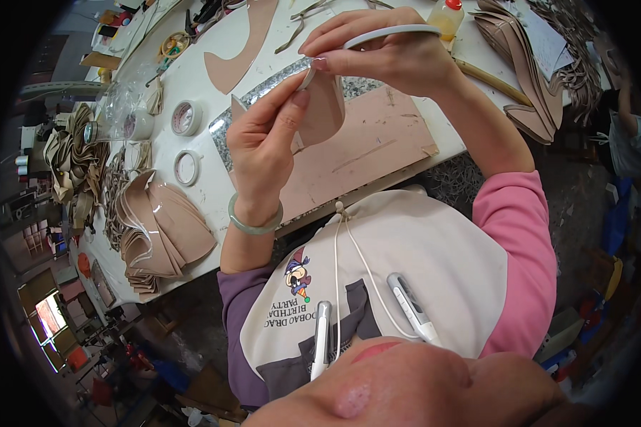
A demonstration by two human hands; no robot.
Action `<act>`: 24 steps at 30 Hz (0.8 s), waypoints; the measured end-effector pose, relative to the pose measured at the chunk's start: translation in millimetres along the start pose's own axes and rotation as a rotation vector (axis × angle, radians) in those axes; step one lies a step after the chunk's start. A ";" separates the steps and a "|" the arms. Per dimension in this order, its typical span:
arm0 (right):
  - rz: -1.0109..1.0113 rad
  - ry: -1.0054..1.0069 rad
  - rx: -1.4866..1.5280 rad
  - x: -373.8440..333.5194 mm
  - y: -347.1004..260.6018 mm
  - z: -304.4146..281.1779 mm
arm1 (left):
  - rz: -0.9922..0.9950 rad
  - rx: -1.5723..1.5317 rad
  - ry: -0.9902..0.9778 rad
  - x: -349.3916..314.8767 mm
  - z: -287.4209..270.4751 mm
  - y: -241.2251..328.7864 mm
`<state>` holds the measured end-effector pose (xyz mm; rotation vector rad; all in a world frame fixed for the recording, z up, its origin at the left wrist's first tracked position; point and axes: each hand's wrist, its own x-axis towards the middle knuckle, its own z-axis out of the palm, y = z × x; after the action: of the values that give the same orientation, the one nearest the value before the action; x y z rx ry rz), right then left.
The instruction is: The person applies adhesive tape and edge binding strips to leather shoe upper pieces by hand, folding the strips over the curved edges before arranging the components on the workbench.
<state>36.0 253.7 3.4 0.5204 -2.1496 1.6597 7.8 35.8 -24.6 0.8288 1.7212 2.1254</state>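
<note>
Tabletop [212, 206], fingers [286, 122] gripping beige panel [325, 117] by edge

On my left: crumpled clear plastic [129, 91].
On my right: red-capped bottle [446, 20] of yellow liquid, wooden stick [493, 82], white paper sheets [545, 41].
</note>
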 end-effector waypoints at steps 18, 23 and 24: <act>0.383 -0.015 0.519 -6.2 7.0 -8.4 | -0.006 -0.069 -0.010 -0.5 -9.2 13.6; 0.378 -0.033 0.432 -21.2 21.9 -15.0 | -0.041 -0.038 -0.055 3.3 -10.1 11.6; 0.313 -0.071 0.328 -24.3 22.1 -19.4 | -0.046 -0.041 -0.061 7.2 -10.3 10.6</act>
<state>47.1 279.2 -22.6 0.3468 -2.1016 2.2171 -2.5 29.0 -13.9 0.8263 1.6442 2.0765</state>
